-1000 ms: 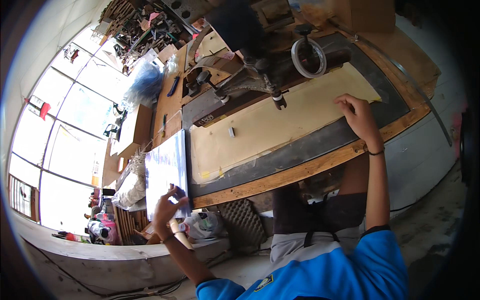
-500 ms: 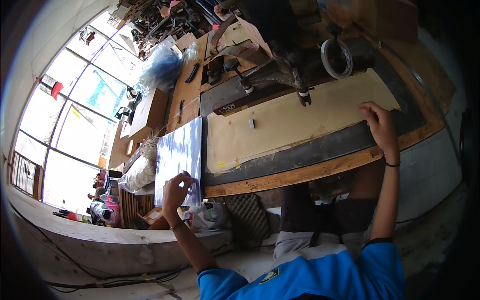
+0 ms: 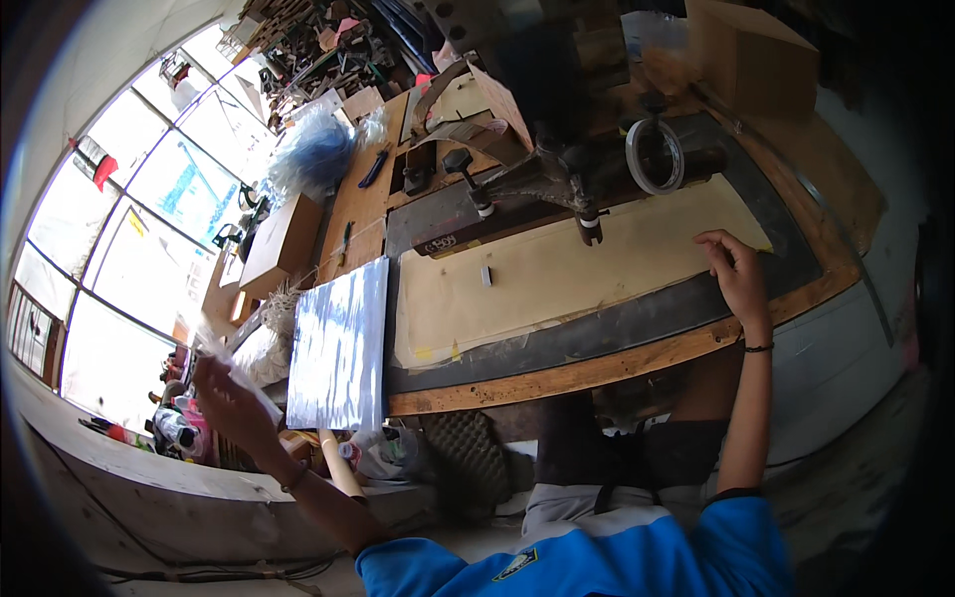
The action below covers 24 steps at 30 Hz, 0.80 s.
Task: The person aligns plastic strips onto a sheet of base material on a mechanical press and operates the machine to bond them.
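Note:
My left hand (image 3: 234, 403) is out at the far left, past the edge of the table, smeared by motion. Its fingers close on a thin, see-through plastic sheet (image 3: 247, 383), whose outline is blurred. Just right of it lies a glossy, silvery-clear stack of sheets (image 3: 338, 338) at the table's left end. My right hand (image 3: 736, 279) hovers by the right end of a long tan sheet (image 3: 587, 264), fingers loosely bent and apart, nothing seen in them. A small grey metal block (image 3: 486, 276) sits on the tan sheet's left part.
A dark machine arm (image 3: 542, 179) with a forked tip overhangs the tan sheet. From it hangs a tape roll (image 3: 655, 157). A cutter (image 3: 374, 168), a cardboard box (image 3: 282, 244) and bunched plastic (image 3: 313, 149) are at the left. A pale, arm-like shape (image 3: 340, 466) shows below the stack.
My left hand has moved left off the glossy stack, now with a clear sheet in it. My right hand stays by the tan sheet's right end. The whole view has shifted slightly.

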### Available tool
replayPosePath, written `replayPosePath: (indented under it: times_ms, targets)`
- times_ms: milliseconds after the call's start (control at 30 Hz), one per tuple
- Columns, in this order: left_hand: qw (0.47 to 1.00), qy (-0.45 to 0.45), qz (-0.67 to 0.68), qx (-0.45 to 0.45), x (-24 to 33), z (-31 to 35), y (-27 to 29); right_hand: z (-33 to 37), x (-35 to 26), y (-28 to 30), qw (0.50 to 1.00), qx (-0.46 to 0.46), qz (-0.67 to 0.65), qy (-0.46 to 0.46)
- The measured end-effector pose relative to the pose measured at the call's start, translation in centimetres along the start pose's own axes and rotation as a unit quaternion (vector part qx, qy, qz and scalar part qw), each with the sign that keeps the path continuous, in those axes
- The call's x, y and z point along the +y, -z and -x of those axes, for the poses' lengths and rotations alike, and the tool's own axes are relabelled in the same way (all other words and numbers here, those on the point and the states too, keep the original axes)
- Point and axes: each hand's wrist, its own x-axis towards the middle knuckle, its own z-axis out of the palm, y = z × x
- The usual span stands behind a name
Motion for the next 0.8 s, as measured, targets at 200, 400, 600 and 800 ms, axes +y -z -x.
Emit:
replayPosePath:
  times_ms: [200,400,600,800]
  targets:
    - [0.869,-0.136,0.388,-0.275,21.4,5.9,1.1,1.4,-0.1,0.6,0.999,-0.045,-0.014,0.003]
    - [0.762,-0.305,0.492,-0.291,33.1,12.7,3.7,9.2,-6.6,-2.2,0.985,-0.086,-0.149,-0.016]
    - [0.671,-0.277,0.619,-0.3,36.9,14.3,6.5,12.1,-7.7,-1.7,0.995,-0.071,-0.015,-0.069]
    - [0.623,-0.124,0.644,-0.427,30.8,10.2,4.0,11.9,-6.9,-1.6,0.997,-0.043,0.058,-0.033]
